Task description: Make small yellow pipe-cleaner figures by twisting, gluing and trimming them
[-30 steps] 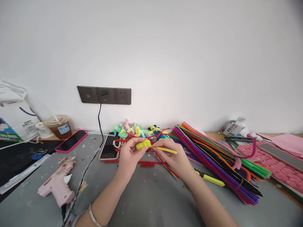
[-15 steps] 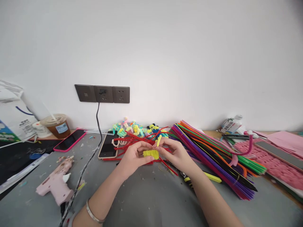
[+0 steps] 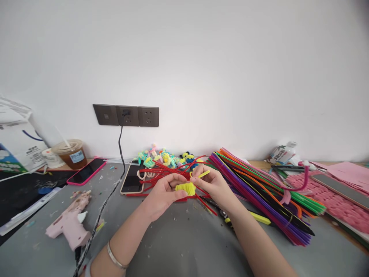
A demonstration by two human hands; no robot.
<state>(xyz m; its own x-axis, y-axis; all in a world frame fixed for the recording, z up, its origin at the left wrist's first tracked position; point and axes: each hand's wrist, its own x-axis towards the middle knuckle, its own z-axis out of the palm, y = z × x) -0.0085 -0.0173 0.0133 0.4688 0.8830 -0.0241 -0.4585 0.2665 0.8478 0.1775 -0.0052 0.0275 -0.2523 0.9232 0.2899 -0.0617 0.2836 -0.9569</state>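
Over the middle of the grey table, my left hand (image 3: pixel 165 195) is closed on a coil of yellow pipe cleaner (image 3: pixel 186 189), wound in tight side-by-side turns. My right hand (image 3: pixel 211 188) pinches the yellow pipe cleaner's free end (image 3: pixel 204 174), which sticks up to the right above the coil. Both hands are close together. Behind them lie loose red pipe cleaners (image 3: pixel 161 169) and a heap of small pastel pipe-cleaner figures (image 3: pixel 164 157). Yellow-and-black handled pliers (image 3: pixel 225 215) lie partly hidden under my right forearm.
A large bundle of coloured pipe cleaners (image 3: pixel 259 192) spreads to the right. On the left are a pink glue gun (image 3: pixel 70 223), its cord, a pink-cased phone (image 3: pixel 86 171) and a drink cup (image 3: pixel 70 154). Another phone (image 3: pixel 132 177) lies behind my left hand.
The yellow free end has swung from near upright to leaning right, and my right hand has turned with it. The coil is tilted slightly and shows more of its right end.
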